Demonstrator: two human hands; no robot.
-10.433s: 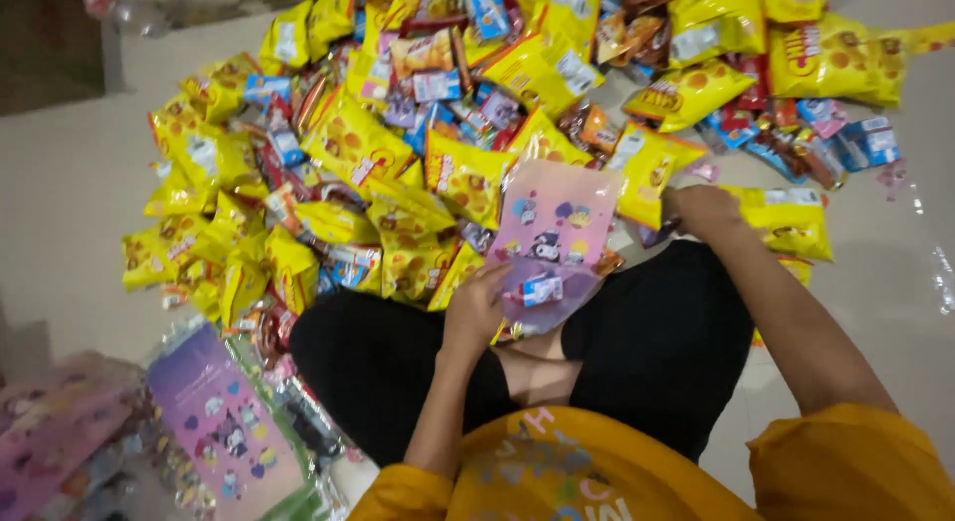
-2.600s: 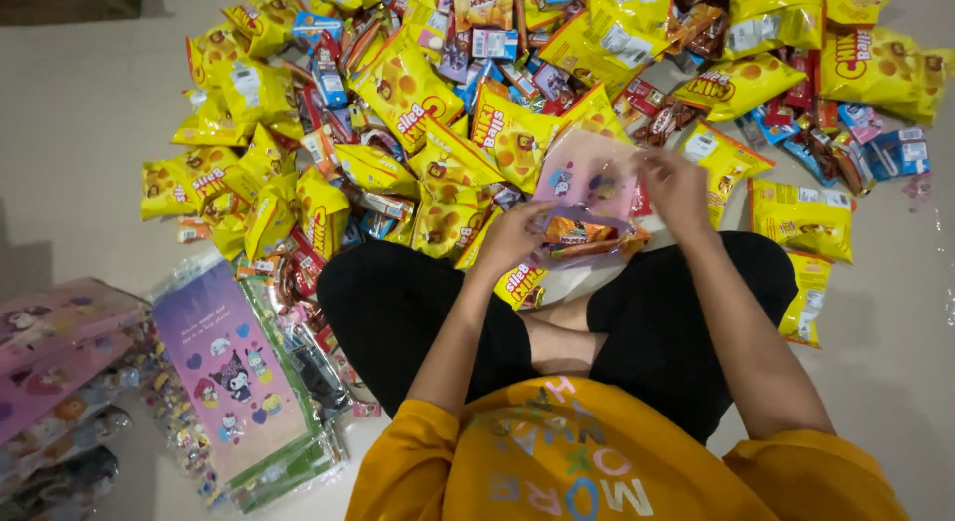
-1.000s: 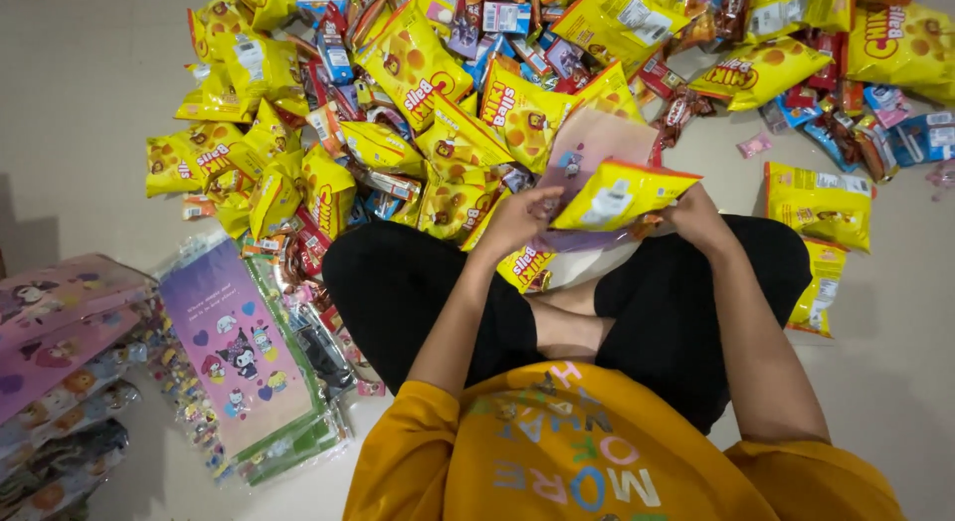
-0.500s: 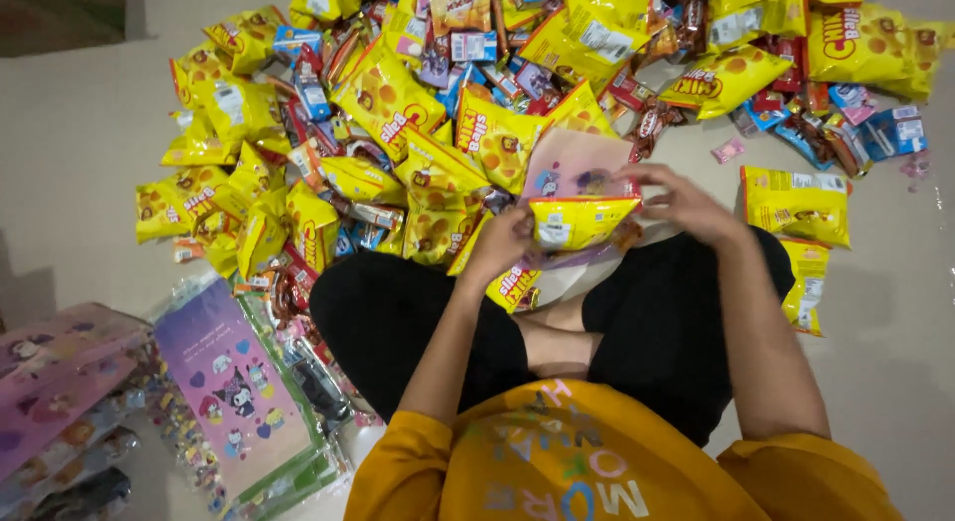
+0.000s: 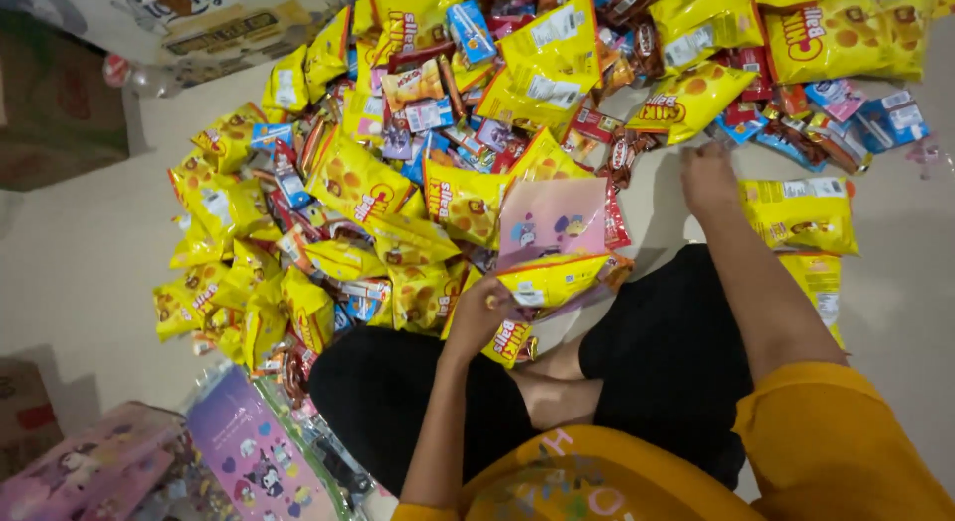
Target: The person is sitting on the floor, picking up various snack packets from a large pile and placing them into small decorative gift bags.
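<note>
Seated person filling a pink gift bag from a floor heap of snack packets.

The left hand (image 5: 484, 307) grips the pink patterned bag (image 5: 553, 220) at its mouth over the lap, with a yellow snack packet (image 5: 553, 280) lodged half inside. The right hand (image 5: 708, 178) now reaches out to the snack pile (image 5: 438, 183), fingers down on the floor beside a small red packet (image 5: 622, 155), holding nothing; half a second earlier it was at the bag.
</note>
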